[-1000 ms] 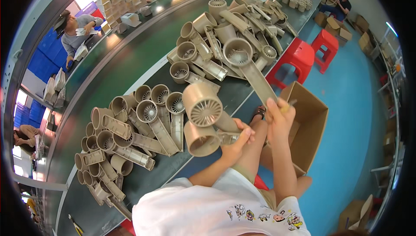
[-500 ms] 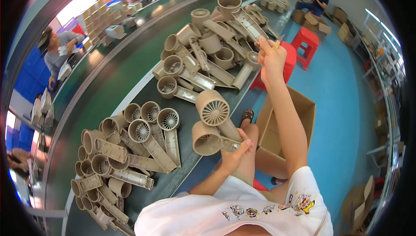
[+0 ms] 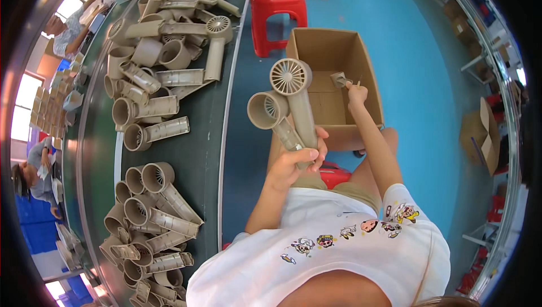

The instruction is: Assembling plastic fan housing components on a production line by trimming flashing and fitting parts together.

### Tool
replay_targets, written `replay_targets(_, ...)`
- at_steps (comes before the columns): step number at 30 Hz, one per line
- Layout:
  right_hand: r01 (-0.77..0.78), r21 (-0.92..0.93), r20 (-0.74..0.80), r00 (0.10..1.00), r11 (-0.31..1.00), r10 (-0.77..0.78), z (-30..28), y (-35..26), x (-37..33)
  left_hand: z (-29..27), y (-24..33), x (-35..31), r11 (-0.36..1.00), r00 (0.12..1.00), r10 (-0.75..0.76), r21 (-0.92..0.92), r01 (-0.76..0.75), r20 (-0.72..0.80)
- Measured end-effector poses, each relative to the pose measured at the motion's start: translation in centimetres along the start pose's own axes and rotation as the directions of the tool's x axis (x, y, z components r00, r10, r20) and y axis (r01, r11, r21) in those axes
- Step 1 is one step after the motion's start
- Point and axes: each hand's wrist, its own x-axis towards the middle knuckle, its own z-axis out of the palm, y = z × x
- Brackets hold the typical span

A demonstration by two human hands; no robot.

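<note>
My left hand is closed around the handles of two beige plastic fan housings. The taller fan housing shows a round spoked grille; the other fan housing has an open ring and a hollow, ribbed handle. Over the open cardboard box, my right hand is closed, with a small beige plastic piece at its fingertips. Something thin and pale sticks up from that hand, too small to make out clearly.
Beige fan housings lie in a far pile and a near pile on the green conveyor belt to my left. A red stool stands beyond the box. People work across the belt.
My view has turned right, toward the box. My right hand has moved from beside the far pile to over the box. The left hand still holds both fan housings, now more upright.
</note>
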Motion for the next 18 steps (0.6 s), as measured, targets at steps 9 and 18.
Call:
replay_targets(9, -0.363, 0.552, 0.709, 0.679, 0.751, -0.193, -5.6, -8.8, -8.2, 0.3, -2.8, 1.8, 0.920, 0.966, -0.091, -0.351, 0.174, 0.243)
replay_targets(18, -0.223, 0.821, 0.556, 0.523, 0.526, -0.646, -12.3, -12.5, -11.5, 1.4, -6.3, 4.4, 0.638, 0.706, 0.020, -0.553, 0.536, 0.708)
